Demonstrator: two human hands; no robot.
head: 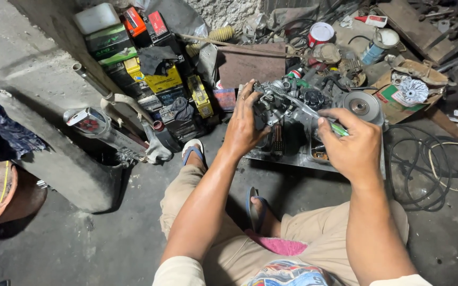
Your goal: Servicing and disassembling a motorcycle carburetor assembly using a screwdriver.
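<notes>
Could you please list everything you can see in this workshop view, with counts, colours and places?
engine: one, grey metal, on the floor ahead, on a metal tray
screwdriver: one, green handle, in the right hand
round pulley: one, silver, at the engine's right end
batteries: a stack, black, yellow, green and red, by the wall at the left
cans: two, one red and white, one blue and white, at the back
cable coil: one, black, on the floor at the right
concrete block: one, grey, at the left
sandals: two, blue straps, on the feet
left hand: on the engine's left side
right hand: closed on the screwdriver
</notes>
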